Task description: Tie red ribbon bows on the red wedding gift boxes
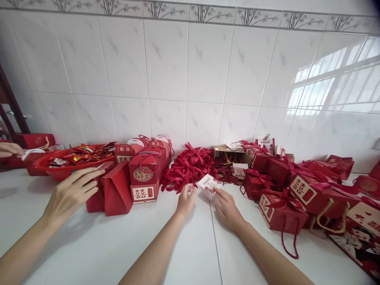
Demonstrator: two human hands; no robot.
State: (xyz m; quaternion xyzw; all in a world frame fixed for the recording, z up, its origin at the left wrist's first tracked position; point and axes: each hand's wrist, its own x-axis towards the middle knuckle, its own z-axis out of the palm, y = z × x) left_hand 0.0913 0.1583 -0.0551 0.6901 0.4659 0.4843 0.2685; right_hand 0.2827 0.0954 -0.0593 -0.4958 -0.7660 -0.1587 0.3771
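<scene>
My left hand (185,202) and my right hand (227,208) meet at the middle of the white counter (190,245). Together they pinch a small white card with red print (208,184), the left at its left edge and the right at its lower right edge. Just behind the card lies a heap of red ribbons (188,166). Closed red gift boxes (145,178) stand to the left of my hands. More red boxes with ribbon bows (279,209) are piled to the right.
Another person's hand (71,192) reaches from the lower left onto a folded red box (115,192). A second hand (8,149) shows at the far left by a red basin of sweets (59,164). An open cardboard box (225,154) stands against the tiled wall.
</scene>
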